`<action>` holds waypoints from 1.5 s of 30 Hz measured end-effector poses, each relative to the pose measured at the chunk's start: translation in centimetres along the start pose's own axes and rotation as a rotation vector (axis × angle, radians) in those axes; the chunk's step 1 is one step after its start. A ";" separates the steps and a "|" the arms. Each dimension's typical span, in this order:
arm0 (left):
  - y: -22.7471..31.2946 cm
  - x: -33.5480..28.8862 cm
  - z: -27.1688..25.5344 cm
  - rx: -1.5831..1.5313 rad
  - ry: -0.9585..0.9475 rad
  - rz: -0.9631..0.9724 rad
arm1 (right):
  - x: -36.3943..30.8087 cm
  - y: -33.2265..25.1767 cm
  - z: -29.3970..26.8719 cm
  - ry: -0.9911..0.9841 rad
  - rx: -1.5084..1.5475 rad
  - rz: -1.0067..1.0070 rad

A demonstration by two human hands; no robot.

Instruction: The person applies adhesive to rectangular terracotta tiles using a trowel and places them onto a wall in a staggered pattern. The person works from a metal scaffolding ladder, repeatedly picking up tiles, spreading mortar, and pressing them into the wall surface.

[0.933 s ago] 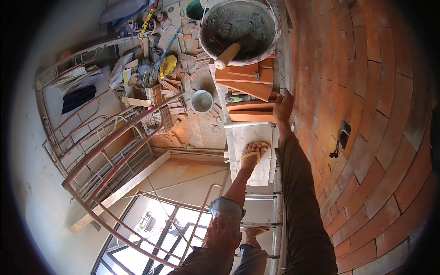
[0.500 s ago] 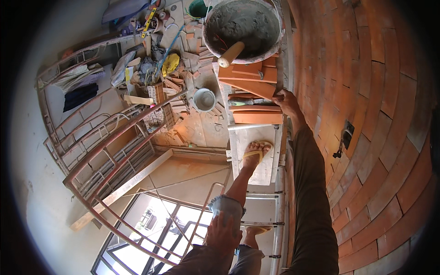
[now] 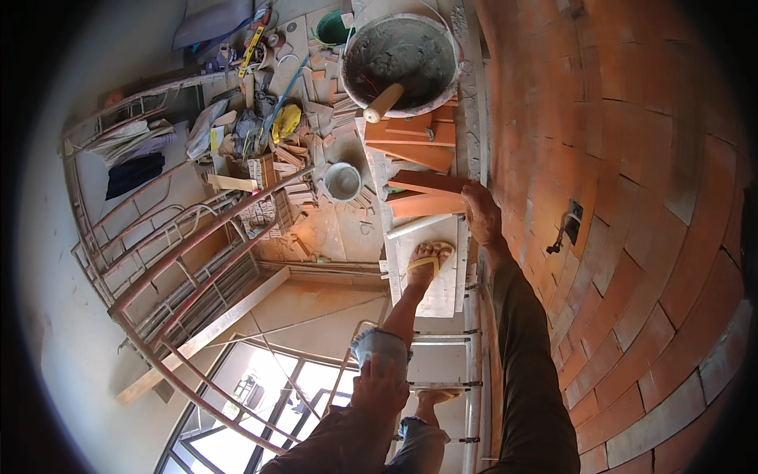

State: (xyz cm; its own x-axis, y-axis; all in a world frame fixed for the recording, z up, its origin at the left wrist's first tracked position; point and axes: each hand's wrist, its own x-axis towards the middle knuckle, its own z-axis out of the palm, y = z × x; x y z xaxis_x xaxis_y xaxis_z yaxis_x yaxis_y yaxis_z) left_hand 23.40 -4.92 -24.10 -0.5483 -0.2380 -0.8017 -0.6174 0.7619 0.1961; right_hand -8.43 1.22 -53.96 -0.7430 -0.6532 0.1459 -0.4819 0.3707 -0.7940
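My right hand (image 3: 482, 213) grips the right end of a long terracotta tile (image 3: 429, 182), which is tilted above another terracotta tile (image 3: 426, 205) on the plank. A little farther off lie more terracotta tiles (image 3: 412, 152), partly under a bucket of grey mortar (image 3: 401, 59). A tool's wooden handle (image 3: 384, 103) sticks out over the bucket's near rim. On the knee of my jeans rests my left hand (image 3: 380, 389), its fingers laid over the cloth and nothing held.
A tile-clad wall (image 3: 624, 237) with an electrical box (image 3: 572, 223) rises close on the right. My sandalled foot (image 3: 426, 261) stands on the white plank (image 3: 437, 296). Metal scaffold frames (image 3: 170, 272) stand at left; a small bucket (image 3: 343, 182) and tile scraps lie below.
My right hand has pulled the tile nearer and lifted it at an angle. The tool that lay among the tiles is mostly hidden now. My left hand stays on the knee.
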 end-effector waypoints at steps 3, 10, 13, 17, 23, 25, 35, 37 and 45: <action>0.4 -1.8 -1.4 0.037 -0.067 -0.055 | 0.8 -4.5 -3.4 0.050 -0.017 -0.028; 1.9 -3.6 -2.1 0.144 -0.119 -0.048 | -5.8 -15.5 -10.5 -0.012 0.371 0.626; 3.0 -4.8 -2.7 0.104 -0.143 -0.047 | -11.4 -18.9 -13.1 0.062 0.787 0.970; 0.3 -4.0 4.0 0.174 -0.075 0.018 | -16.4 -25.4 -17.7 0.178 1.191 1.174; -5.5 -0.2 7.9 -0.783 0.024 0.053 | -24.5 -37.4 -25.3 0.265 1.420 1.093; -2.5 -0.4 5.5 -1.260 -0.042 0.017 | -27.3 -40.6 -28.0 0.304 1.472 1.040; 15.9 -20.1 -17.0 -1.268 -0.687 0.452 | -41.7 -55.5 -40.6 0.555 1.279 0.930; 19.6 -23.8 -17.5 -1.009 -0.606 0.508 | -43.8 -58.4 -42.8 0.632 1.224 0.911; 30.8 -32.6 -17.4 -0.789 -0.980 0.697 | -50.6 -68.1 -49.9 0.971 1.057 0.810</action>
State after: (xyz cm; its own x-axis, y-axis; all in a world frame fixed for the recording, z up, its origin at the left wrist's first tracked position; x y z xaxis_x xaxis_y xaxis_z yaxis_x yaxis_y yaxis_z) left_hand 12.44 15.81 17.93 -0.4613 0.7875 -0.4088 -0.7136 -0.0556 0.6983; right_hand 38.87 41.96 22.18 -0.8195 0.2567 -0.5124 0.3606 -0.4641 -0.8091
